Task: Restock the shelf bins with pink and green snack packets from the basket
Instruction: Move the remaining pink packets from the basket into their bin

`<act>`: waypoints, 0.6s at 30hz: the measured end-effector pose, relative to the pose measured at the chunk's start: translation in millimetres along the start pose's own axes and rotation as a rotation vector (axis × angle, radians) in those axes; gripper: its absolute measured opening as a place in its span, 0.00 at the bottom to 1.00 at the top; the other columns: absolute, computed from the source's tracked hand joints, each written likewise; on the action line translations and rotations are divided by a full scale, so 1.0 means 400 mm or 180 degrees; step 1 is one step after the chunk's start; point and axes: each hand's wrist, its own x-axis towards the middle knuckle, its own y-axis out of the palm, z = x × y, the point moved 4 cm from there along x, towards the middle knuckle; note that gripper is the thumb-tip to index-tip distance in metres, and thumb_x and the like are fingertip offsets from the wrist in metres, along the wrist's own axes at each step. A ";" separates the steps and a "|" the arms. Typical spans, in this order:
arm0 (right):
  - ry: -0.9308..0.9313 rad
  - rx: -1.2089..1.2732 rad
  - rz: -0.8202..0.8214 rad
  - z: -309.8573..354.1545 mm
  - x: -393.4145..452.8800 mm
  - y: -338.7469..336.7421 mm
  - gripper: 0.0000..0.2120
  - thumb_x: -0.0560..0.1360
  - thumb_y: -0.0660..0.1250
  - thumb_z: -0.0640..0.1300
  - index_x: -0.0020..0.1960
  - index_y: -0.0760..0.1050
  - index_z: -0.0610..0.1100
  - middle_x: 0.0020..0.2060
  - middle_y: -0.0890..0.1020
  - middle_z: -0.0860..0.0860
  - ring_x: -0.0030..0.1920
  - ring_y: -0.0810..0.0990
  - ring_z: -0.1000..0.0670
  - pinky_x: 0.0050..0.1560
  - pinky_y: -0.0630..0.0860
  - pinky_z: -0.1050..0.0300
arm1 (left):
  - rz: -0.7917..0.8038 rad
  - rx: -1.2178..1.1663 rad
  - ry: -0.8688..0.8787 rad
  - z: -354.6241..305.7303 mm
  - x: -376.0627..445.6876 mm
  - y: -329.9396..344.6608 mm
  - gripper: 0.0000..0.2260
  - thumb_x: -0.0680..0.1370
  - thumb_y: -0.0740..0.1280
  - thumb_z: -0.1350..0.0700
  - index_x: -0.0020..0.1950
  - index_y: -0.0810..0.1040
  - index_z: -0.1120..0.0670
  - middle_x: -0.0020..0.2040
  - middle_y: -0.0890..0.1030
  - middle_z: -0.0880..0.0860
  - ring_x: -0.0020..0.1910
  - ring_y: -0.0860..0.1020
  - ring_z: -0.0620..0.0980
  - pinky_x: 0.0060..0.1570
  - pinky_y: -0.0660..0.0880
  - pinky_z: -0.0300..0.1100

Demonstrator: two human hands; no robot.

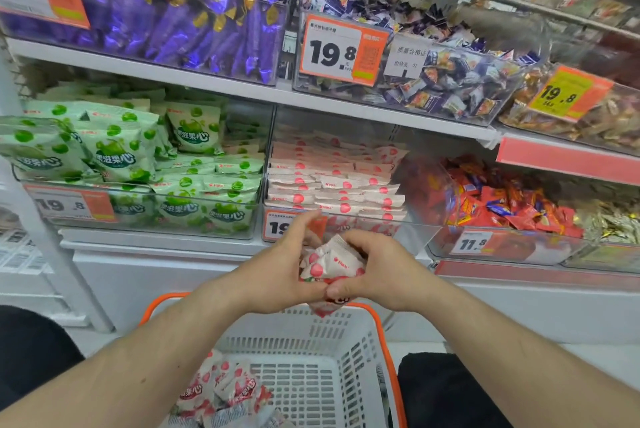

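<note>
Both hands hold a bundle of pink snack packets (331,263) together, just above the far rim of the white basket (349,334) with orange handles. My left hand (282,266) grips the bundle from the left and my right hand (377,268) from the right. More pink packets (225,389) lie in the basket's near left corner. Directly behind the hands is the clear bin of pink packets (332,181), stacked flat. To its left stands the clear bin of green packets (138,164), piled high.
Bins of purple packets (180,11) and mixed candies (433,81) fill the shelf above. A bin of red candies (502,205) sits right of the pink bin. Orange price tags hang on the bin fronts. A white shelf post (45,237) rises at the left.
</note>
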 end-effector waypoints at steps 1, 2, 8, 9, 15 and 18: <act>-0.0018 0.0128 -0.0104 -0.008 -0.005 -0.011 0.19 0.63 0.82 0.42 0.46 0.76 0.55 0.38 0.83 0.59 0.39 0.80 0.60 0.42 0.78 0.58 | -0.0076 -0.0207 0.0008 0.001 0.006 -0.004 0.47 0.68 0.78 0.51 0.76 0.49 0.41 0.59 0.72 0.44 0.51 0.78 0.37 0.55 0.76 0.38; -0.0019 0.0266 -0.0156 -0.015 -0.011 -0.019 0.19 0.64 0.82 0.41 0.46 0.76 0.53 0.39 0.83 0.56 0.40 0.81 0.58 0.44 0.80 0.55 | -0.0086 -0.0308 0.0003 0.004 0.012 -0.003 0.45 0.66 0.79 0.50 0.73 0.54 0.39 0.57 0.75 0.45 0.51 0.80 0.40 0.56 0.77 0.42; 0.0199 0.0397 -0.0050 -0.045 -0.028 -0.087 0.23 0.65 0.81 0.43 0.53 0.72 0.54 0.44 0.83 0.56 0.44 0.82 0.60 0.47 0.81 0.58 | -0.0106 -0.0264 0.0183 -0.052 0.096 0.003 0.34 0.62 0.81 0.51 0.58 0.67 0.29 0.45 0.82 0.43 0.45 0.81 0.43 0.54 0.77 0.48; 0.0256 0.0356 -0.0031 -0.051 -0.030 -0.104 0.27 0.62 0.83 0.45 0.55 0.72 0.54 0.46 0.83 0.56 0.46 0.83 0.59 0.50 0.80 0.57 | -0.0121 -0.0146 0.0193 -0.067 0.114 0.003 0.34 0.61 0.81 0.50 0.56 0.67 0.27 0.45 0.81 0.42 0.45 0.81 0.43 0.54 0.77 0.48; 0.0281 0.0858 -0.0200 -0.076 -0.028 -0.182 0.26 0.64 0.78 0.30 0.58 0.76 0.44 0.47 0.86 0.50 0.47 0.85 0.52 0.47 0.81 0.56 | -0.0233 -0.0003 0.0274 -0.140 0.201 0.005 0.33 0.60 0.82 0.45 0.55 0.66 0.27 0.44 0.78 0.43 0.38 0.75 0.37 0.45 0.73 0.37; 0.0404 0.1141 -0.0337 -0.095 -0.030 -0.210 0.19 0.67 0.75 0.28 0.54 0.79 0.43 0.47 0.86 0.44 0.49 0.85 0.43 0.51 0.82 0.45 | -0.0135 -0.0308 0.0105 -0.150 0.232 0.019 0.29 0.60 0.79 0.40 0.55 0.68 0.30 0.48 0.79 0.45 0.44 0.78 0.40 0.48 0.75 0.39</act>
